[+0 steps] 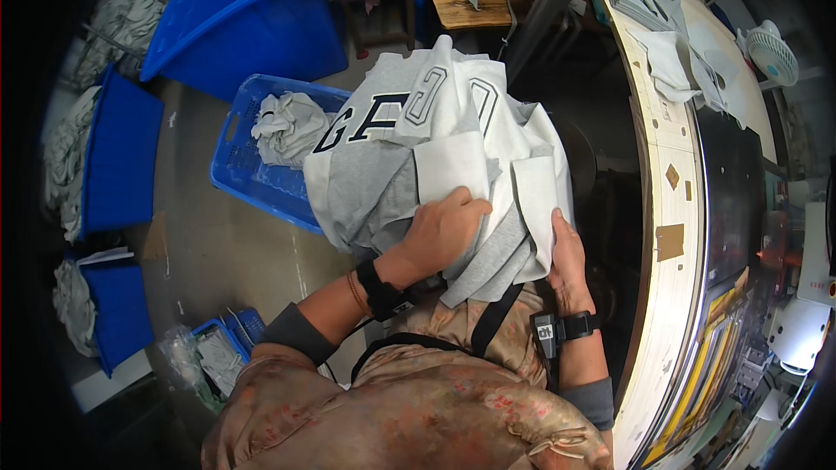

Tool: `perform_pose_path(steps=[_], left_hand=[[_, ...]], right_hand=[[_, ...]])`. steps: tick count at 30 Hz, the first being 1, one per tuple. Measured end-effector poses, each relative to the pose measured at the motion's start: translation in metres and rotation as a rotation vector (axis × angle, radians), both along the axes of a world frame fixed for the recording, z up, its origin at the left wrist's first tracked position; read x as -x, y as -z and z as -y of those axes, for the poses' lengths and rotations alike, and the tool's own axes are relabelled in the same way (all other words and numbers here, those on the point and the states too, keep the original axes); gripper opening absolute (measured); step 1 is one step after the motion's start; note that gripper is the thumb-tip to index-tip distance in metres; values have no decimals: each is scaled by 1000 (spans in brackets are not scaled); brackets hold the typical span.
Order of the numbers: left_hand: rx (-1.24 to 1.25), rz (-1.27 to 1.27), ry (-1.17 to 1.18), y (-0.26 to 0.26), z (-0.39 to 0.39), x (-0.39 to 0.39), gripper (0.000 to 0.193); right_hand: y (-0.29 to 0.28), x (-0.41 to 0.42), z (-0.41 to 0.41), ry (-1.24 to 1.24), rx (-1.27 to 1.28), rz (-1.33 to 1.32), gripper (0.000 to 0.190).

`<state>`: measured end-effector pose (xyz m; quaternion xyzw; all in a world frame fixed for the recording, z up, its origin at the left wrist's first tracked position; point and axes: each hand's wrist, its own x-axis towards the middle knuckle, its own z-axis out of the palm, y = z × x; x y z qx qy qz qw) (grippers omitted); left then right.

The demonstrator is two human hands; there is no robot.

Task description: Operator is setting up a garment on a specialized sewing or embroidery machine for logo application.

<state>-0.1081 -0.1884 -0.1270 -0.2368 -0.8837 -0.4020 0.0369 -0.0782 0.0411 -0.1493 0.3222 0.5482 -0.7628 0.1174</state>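
Note:
A heap of grey and white knit fabric pieces (366,173) lies over my lap, some bearing large outlined letters. My left hand (447,228) has its fingers curled on the lower edge of a pale folded fabric panel (452,166). At the right, my right hand (567,254) holds the edge of another pale folded panel (537,209), thumb up along its side; its other fingers are partly hidden. Grey strips of fabric (493,261) hang between the two hands. Each wrist carries a strapped black device.
A blue plastic basket (228,150) with crumpled fabric stands left of my lap. Large blue bins (124,163) and a tilted blue tub (261,39) stand beyond it. The long worktable edge (673,196) runs along my right, with fabric stacks and a fan (771,55) near its far end.

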Motion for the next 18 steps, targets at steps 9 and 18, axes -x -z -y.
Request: perform_pose_path(steps=[9,18], left_hand=[[-117,246,-231,48,-19,-4,18],[-439,715,-115,49,6,5,17]], right_hand=[[-3,-2,4,-9,-49,-41,39],[7,-5,-2,8,15,-51,39]])
